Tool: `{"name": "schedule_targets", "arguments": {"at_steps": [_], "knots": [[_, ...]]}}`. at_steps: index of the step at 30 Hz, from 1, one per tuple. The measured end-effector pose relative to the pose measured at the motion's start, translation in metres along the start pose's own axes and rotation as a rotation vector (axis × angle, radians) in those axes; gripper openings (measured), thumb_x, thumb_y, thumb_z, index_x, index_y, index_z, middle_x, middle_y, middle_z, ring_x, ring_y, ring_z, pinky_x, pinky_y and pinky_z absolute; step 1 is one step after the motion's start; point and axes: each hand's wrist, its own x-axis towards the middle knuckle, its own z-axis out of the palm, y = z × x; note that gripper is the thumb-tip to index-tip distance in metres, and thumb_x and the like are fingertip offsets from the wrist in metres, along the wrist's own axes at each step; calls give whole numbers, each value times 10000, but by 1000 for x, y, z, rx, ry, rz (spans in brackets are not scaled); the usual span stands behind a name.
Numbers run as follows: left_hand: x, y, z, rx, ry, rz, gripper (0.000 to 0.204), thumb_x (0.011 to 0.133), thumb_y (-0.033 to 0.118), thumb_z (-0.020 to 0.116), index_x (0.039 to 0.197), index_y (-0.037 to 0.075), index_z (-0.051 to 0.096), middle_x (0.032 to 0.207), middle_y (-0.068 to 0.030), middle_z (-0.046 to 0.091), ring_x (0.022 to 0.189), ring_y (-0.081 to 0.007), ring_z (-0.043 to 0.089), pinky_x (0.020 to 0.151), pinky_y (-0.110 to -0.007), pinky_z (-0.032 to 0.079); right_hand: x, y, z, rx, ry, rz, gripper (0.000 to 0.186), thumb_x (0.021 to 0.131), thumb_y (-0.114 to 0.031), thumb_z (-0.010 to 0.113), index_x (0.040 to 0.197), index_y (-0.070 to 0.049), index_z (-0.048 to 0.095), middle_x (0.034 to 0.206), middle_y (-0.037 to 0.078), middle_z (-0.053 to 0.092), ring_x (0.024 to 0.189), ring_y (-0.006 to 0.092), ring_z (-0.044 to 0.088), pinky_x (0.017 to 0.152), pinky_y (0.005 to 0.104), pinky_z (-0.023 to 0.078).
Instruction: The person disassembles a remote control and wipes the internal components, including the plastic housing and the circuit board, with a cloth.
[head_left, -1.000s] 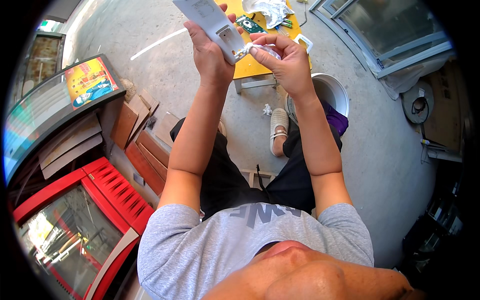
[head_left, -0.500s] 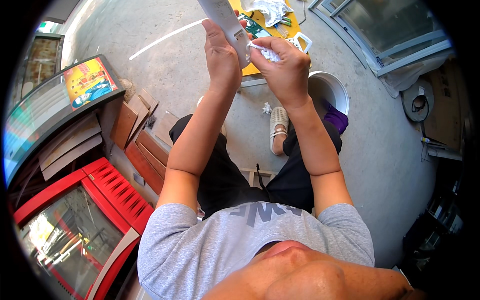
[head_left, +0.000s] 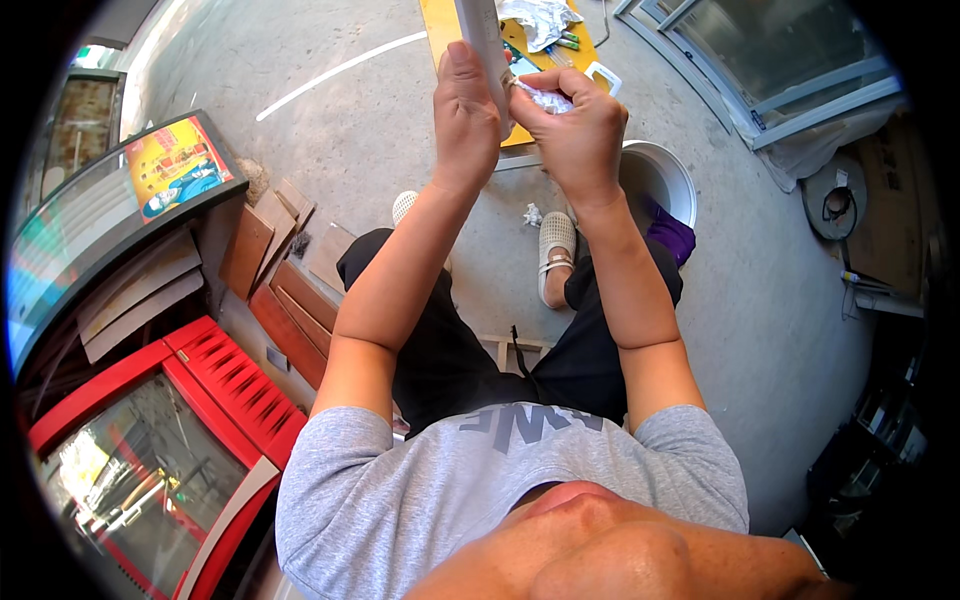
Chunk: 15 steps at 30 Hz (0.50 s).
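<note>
My left hand (head_left: pixel 467 125) is closed round a long white plastic casing (head_left: pixel 484 35), held up nearly edge-on, its far end out of the picture. Between the fingertips of my right hand (head_left: pixel 582 135) is a crumpled white tissue (head_left: pixel 546 99), pressed at the casing's right side near the lower end. Beyond both hands is a low yellow table (head_left: pixel 438 22). A white cloth (head_left: pixel 540 22) and a green circuit board (head_left: pixel 522 66), partly hidden by the casing, lie on it. A white plastic frame (head_left: pixel 606 74) sits by the table's right edge.
A pale bucket (head_left: pixel 688 178) stands at my right knee, a purple cloth (head_left: pixel 672 238) beside it. On the floor lies a crumpled white scrap (head_left: pixel 533 215). Brown boards (head_left: pixel 290 310) and a red-framed cabinet (head_left: pixel 230 390) are at the left. A glazed metal frame (head_left: pixel 780 70) is far right.
The casing has turned from its broad face to nearly edge-on and shifted right. My left hand has moved right with it; my right hand, still pinching the tissue, has shifted slightly right.
</note>
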Motion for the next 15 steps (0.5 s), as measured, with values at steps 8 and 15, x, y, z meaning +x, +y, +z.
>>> {"name": "schedule_targets", "arguments": {"at_steps": [8, 15], "knots": [[-13, -3, 19, -241, -38, -204, 726, 999, 597, 204, 1236, -9, 524, 1028, -119, 626, 873, -172, 622, 762, -287, 528, 24, 26, -17, 345, -24, 124, 160, 806, -118, 759, 873, 20, 715, 781, 86, 712, 715, 127, 680, 663, 232, 533], [6, 0, 10, -463, 23, -282, 687, 1014, 557, 209, 1284, -17, 473, 1089, -132, 605, 907, -188, 609, 802, -330, 549, 28, 28, -17, 797, -242, 374, 330, 918, -123, 653, 1211, -39, 528, 1001, 87, 681, 919, 125, 670, 767, 213, 538]]}}
